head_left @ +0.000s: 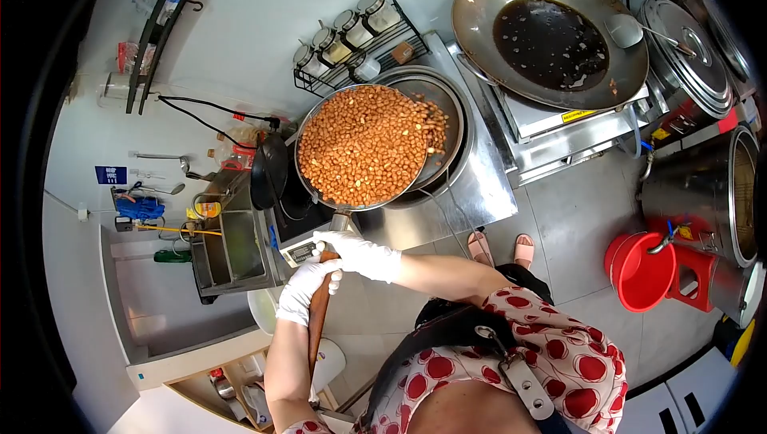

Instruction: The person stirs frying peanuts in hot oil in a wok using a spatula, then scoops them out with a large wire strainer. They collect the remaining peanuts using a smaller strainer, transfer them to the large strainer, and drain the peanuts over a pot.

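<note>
Both hands wear white gloves. My left hand [302, 290] is wrapped round a long brown wooden handle [319, 314]. Just above and to the right, my right hand [359, 255] is closed on the same handle near its metal end. The handle joins a round strainer pan heaped with reddish-brown peanuts [363, 146]. This pan lies over a wide metal bowl [459, 126] on the steel counter [479, 194], and some peanuts have spread past its right edge into the bowl.
A large wok [479, 43] with dark liquid and a ladle [623, 31] sits at the upper right. Spice jars [346, 27] stand on a rack behind the peanuts. A sink [244, 242] is left; a red bucket [641, 274] and steel pot [695, 186] are right.
</note>
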`<control>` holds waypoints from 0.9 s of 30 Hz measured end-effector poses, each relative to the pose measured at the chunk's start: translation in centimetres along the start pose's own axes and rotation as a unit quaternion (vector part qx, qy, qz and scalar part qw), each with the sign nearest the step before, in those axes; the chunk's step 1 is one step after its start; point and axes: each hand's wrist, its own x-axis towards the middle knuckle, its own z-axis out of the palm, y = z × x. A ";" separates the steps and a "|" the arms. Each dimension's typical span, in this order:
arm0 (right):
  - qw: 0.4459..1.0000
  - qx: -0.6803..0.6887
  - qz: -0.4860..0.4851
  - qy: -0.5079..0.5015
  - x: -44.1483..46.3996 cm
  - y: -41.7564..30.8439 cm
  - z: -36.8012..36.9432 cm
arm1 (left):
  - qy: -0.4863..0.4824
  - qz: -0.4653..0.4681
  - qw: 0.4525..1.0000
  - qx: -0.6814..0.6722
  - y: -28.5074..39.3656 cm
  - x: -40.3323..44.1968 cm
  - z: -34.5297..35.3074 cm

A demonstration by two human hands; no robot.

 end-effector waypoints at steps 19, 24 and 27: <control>0.982 -0.153 -0.108 -0.037 -1.6 -1.2 0.1 | 0.008 -0.012 1.000 0.007 0.3 -0.3 0.0; 0.985 -0.128 -0.094 -0.065 -0.9 -0.7 -0.4 | 0.012 -0.016 1.000 0.007 0.3 -0.1 0.0; 0.967 -0.203 -0.093 -0.124 -0.3 -0.9 -1.2 | 0.024 -0.008 1.000 0.010 0.6 -0.2 0.1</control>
